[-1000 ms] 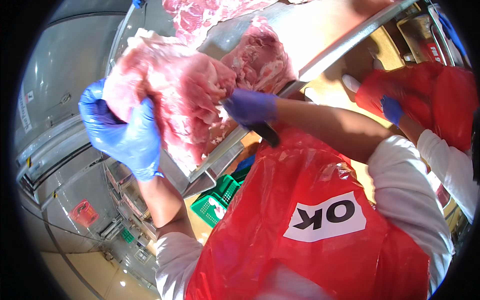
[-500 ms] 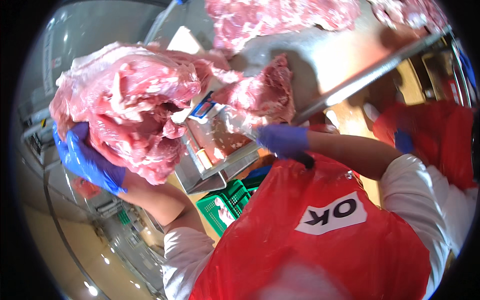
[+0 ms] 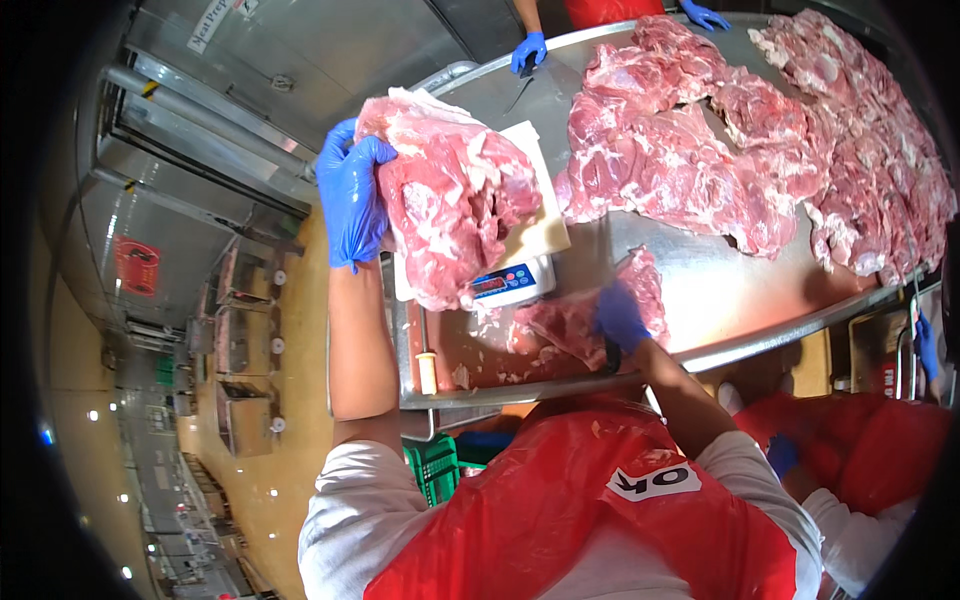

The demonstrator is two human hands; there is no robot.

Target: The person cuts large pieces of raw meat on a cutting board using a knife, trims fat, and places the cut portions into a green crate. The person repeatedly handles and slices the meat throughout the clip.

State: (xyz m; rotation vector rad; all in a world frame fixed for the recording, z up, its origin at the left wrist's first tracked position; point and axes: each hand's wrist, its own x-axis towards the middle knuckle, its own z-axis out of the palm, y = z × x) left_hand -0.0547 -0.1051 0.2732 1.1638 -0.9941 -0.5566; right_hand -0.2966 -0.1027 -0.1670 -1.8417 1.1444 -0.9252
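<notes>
My left hand (image 3: pixel 355 200), in a blue glove, is closed on the left edge of a large piece of raw meat (image 3: pixel 450 195). The meat is over a white cutting board (image 3: pixel 545 225) and a digital scale (image 3: pixel 525 283), hiding much of both. My right hand (image 3: pixel 622 316), gloved and blurred, is wrapped round a knife (image 3: pixel 612 356); its black handle shows below the fist, while the blade cannot be made out. That hand is over a smaller piece of meat (image 3: pixel 565 325) on the steel table (image 3: pixel 720 335).
Large slabs of meat (image 3: pixel 690 170) cover the table's right side. A pale-handled tool (image 3: pixel 428 372) lies at the near left. Below the edge is a green crate (image 3: pixel 432 470). Across the table, a co-worker's gloved hand (image 3: pixel 528 52) holds a knife; another person in a red apron (image 3: pixel 860 440) stands at right.
The view has shifted, showing more of the table. The large meat is now over the scale, away from the smaller piece. My right hand is now over the smaller piece.
</notes>
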